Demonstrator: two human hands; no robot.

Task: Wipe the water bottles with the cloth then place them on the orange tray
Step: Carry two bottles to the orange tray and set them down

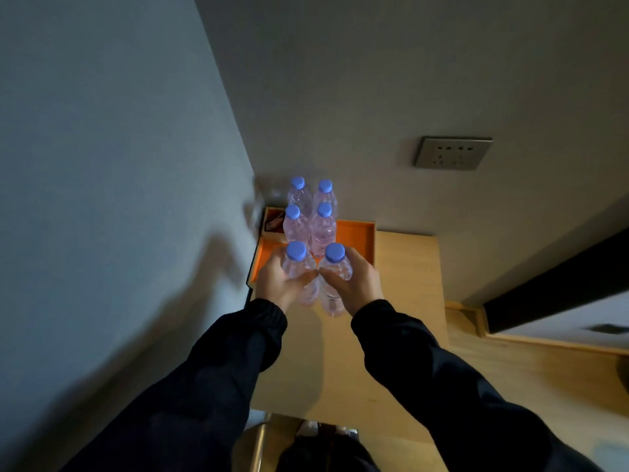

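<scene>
Dark sleeves point(211, 379) fill the near view, running out to both hands over the pale worktop point(401, 301). At my left hand point(284, 284) the fingers are clamped round the left bottle point(299, 270); at my right hand point(354, 281) they are wrapped on the right bottle point(335, 277). Both bottles stand upright at the near edge of the orange tray point(360, 236), which sits at the worktop's far left corner. Four more bottles point(311, 216) stand in pairs behind them on the tray. No cloth shows (it may be hidden). I judge the step is setting this pair down: keep them upright, lower them together, and avoid knocking the row behind.
</scene>
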